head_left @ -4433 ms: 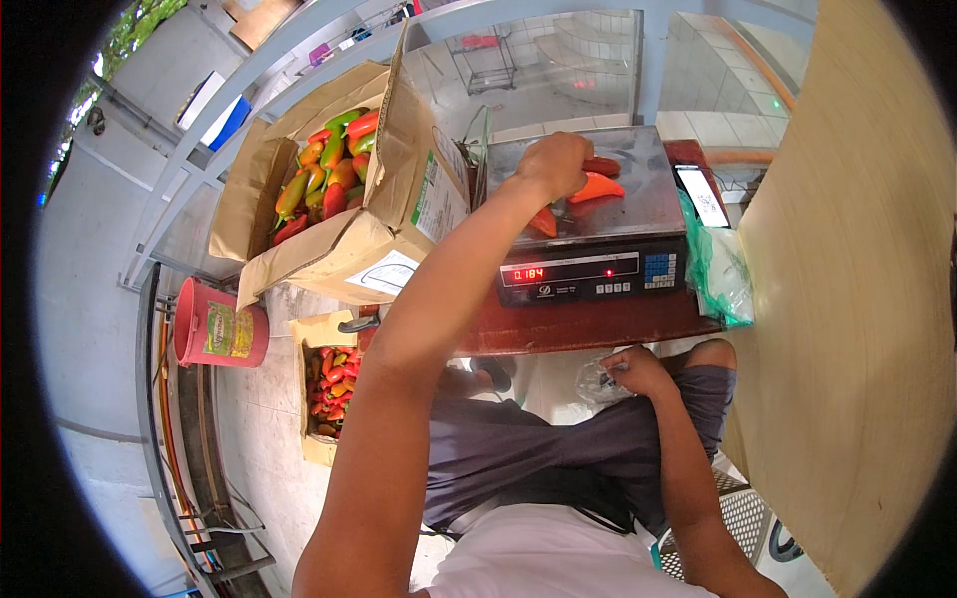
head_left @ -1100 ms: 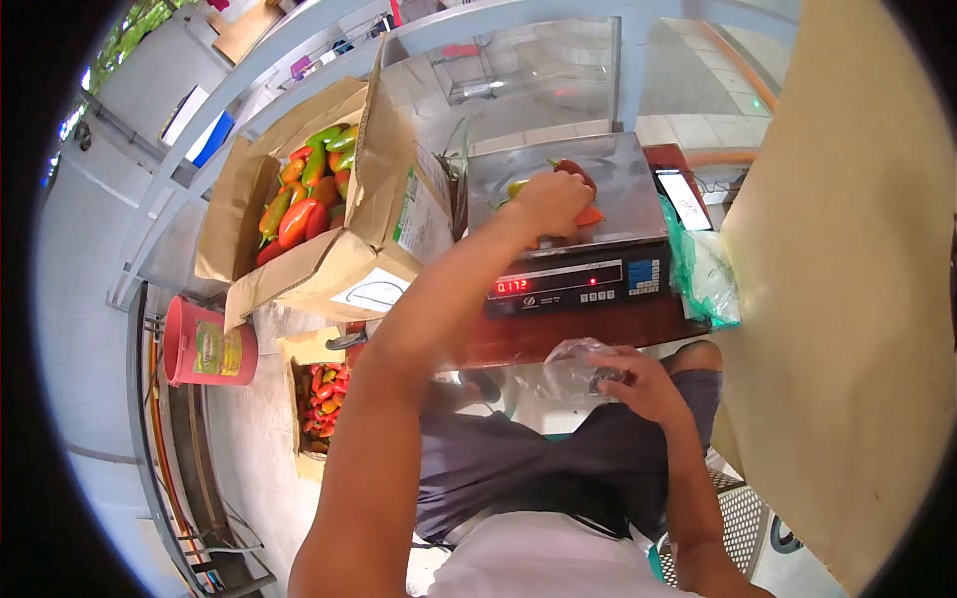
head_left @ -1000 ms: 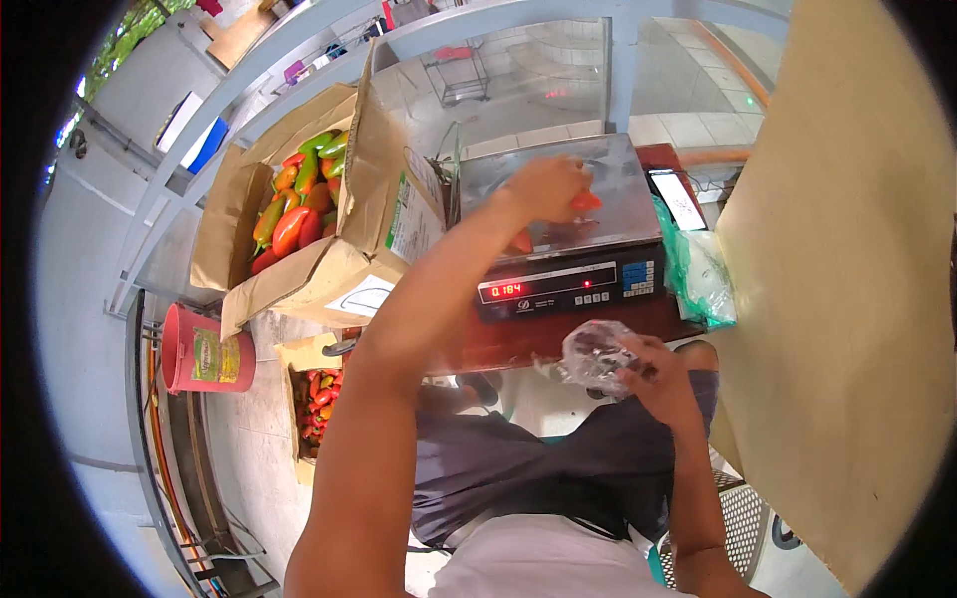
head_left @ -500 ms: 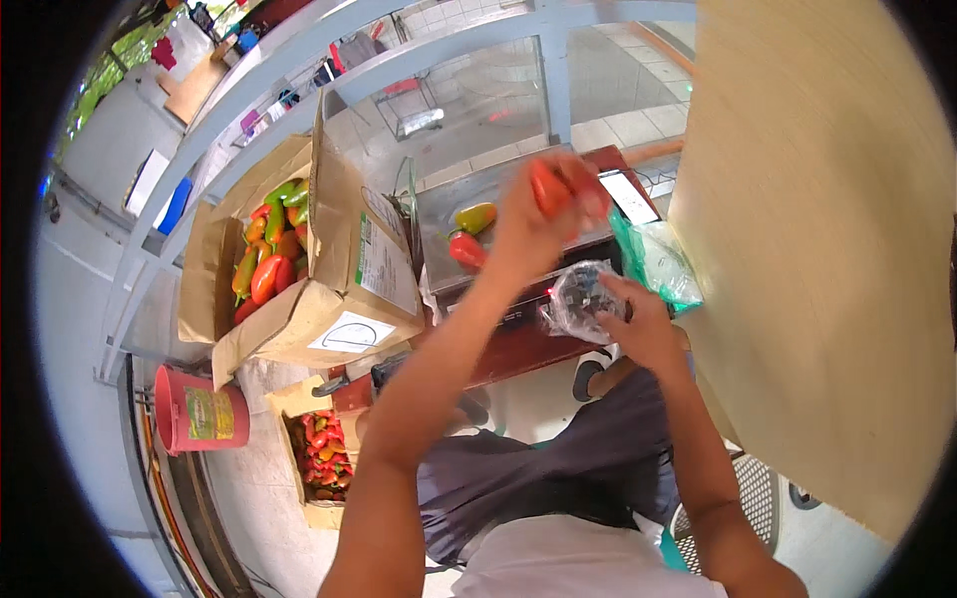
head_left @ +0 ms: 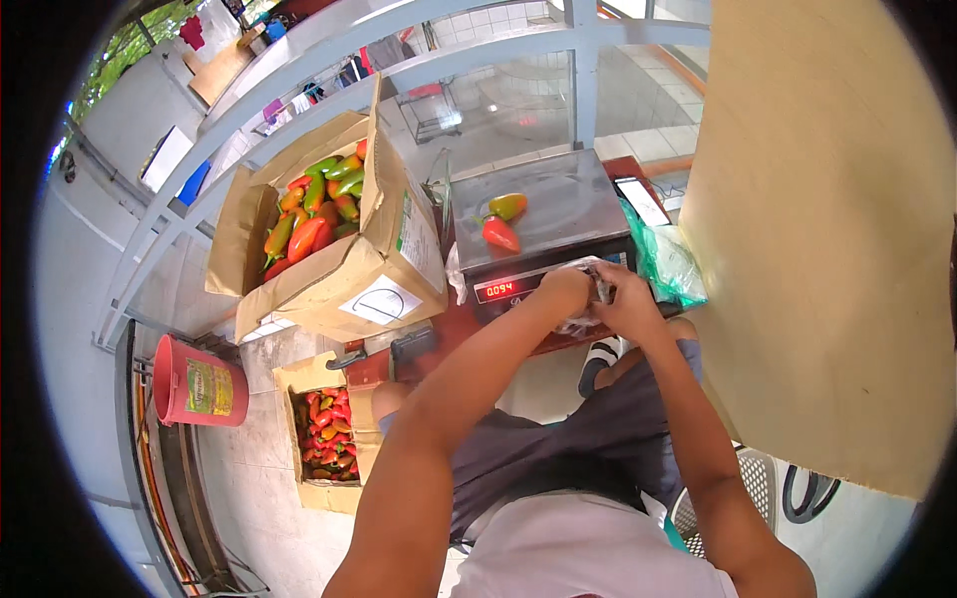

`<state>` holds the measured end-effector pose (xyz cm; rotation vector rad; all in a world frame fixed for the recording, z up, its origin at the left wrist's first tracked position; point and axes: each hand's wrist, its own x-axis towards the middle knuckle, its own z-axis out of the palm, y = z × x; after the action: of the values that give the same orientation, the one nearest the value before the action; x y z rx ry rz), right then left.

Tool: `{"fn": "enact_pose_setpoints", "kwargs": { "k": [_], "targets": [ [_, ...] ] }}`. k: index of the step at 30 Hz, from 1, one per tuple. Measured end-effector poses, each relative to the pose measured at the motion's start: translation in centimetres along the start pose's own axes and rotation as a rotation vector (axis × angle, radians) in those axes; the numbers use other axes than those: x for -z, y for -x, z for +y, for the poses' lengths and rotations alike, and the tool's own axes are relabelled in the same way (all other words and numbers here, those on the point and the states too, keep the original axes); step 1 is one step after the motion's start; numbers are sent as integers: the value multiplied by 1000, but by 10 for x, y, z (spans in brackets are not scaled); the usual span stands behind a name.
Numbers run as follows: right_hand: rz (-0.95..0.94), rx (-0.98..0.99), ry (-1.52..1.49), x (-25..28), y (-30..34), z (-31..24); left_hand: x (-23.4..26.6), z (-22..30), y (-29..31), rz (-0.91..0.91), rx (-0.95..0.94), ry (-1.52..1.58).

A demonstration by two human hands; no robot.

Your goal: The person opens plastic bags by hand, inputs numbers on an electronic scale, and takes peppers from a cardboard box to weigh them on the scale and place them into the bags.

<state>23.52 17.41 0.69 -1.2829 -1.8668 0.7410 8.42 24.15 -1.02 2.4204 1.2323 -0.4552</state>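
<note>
A clear plastic bag (head_left: pixel 577 326) is bunched between my two hands in front of the scale. My left hand (head_left: pixel 564 293) reaches to the bag's mouth, its fingers closed and mostly hidden by the back of the hand. From the other side, my right hand (head_left: pixel 630 304) grips the edge of the plastic. What lies inside the bag is covered by my hands. Behind them stands a digital scale (head_left: pixel 568 174) with a metal pan and a lit red display. On its pan rest a yellow-green pepper (head_left: pixel 508 206) and a red pepper (head_left: pixel 499 234), close together.
An open carton (head_left: pixel 404 284) of green, orange and red peppers stands left of the scale. A lower box (head_left: pixel 366 439) on the floor holds red peppers, near a pink bucket (head_left: pixel 221 391). Right of the scale lie a phone (head_left: pixel 642 202) and a green-and-clear plastic pack (head_left: pixel 666 261).
My left hand has come down from above the scale pan to the plastic bag. The red pepper it carried is out of sight. My view has shifted slightly.
</note>
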Motion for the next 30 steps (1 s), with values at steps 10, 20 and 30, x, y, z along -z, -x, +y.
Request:
{"fn": "enact_pose_setpoints", "kwargs": {
  "k": [10,20,30],
  "targets": [
    [-81,-67,-151,28,-17,-8,40,-39,18,164,-384,39],
    [-137,-196,-255,25,-46,-2,74,-169,24,221,73,62],
    [-187,-232,-230,40,-39,-23,58,-74,75,-29,-432,1667]
  ]
}}
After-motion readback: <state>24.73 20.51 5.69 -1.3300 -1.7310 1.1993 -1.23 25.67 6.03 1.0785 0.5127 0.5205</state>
